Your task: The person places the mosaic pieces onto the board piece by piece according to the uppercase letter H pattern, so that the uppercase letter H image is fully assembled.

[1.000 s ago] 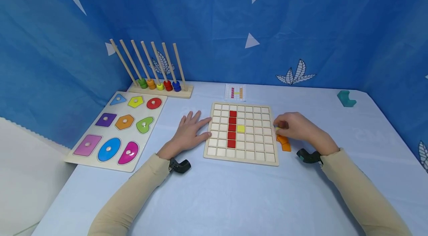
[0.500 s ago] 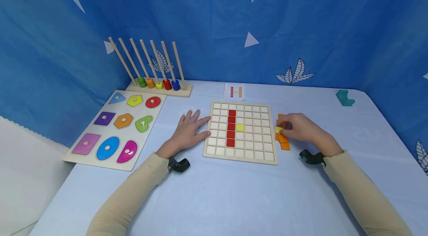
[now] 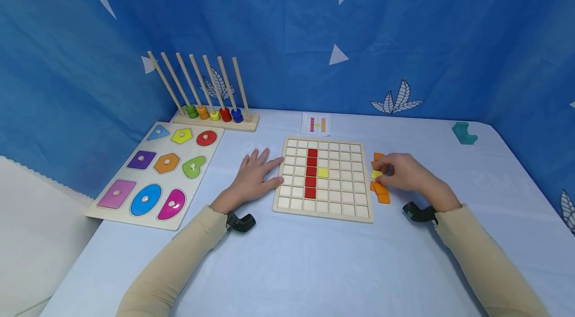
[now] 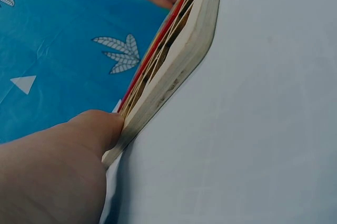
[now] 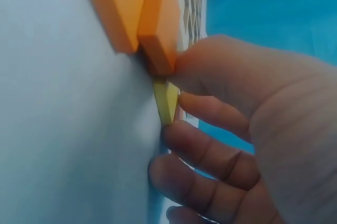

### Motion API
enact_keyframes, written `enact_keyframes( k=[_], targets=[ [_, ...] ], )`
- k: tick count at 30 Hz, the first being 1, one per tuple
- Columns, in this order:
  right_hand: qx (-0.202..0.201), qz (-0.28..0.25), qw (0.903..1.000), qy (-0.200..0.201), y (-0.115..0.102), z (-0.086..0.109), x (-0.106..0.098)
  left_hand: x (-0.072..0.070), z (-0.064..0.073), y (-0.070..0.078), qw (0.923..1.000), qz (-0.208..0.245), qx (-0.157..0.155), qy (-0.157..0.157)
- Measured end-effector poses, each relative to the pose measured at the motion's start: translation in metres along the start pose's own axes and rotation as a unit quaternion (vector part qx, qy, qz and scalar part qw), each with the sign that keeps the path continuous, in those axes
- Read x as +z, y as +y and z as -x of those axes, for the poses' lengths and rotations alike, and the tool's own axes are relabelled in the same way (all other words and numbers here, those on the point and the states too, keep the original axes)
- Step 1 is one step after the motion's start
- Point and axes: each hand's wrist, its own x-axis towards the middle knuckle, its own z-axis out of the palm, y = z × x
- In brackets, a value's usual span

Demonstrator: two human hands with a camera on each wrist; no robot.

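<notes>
A square wooden grid board lies mid-table. It bears a column of several red tiles and one yellow tile to their right. With fingers spread, my left hand rests at the board's left edge; its thumb touches the rim in the left wrist view. Right of the board, my right hand has its fingers curled at a second yellow tile and pinches it. The thumb also touches an orange tile. Other orange tiles lie close by, some overlapping.
A small pattern card lies behind the board. To the left are a knobbed shape puzzle and a peg stand with coloured beads. A green piece sits at the far right, before a blue cloth backdrop.
My right hand has shifted slightly right, and the yellow tile and an orange tile behind it now show. The left hand has stayed in place on the board's edge.
</notes>
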Motion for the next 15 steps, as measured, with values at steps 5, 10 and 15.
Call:
enact_keyframes(
  k=[5,10,15],
  targets=[
    [-0.001,0.001,1.0000,0.006,-0.0004,0.0014,0.0018,0.0001,0.0003,0.0006,1.0000,-0.002,-0.003,-0.002],
    [-0.007,0.000,1.0000,0.002,-0.0020,0.0027,0.0010,-0.0004,0.0010,0.0016,1.0000,-0.001,-0.003,0.000],
    [-0.008,0.001,0.9999,0.008,0.0005,0.0015,0.0050,-0.0003,0.0002,0.0013,1.0000,-0.002,-0.005,-0.004]
  ],
)
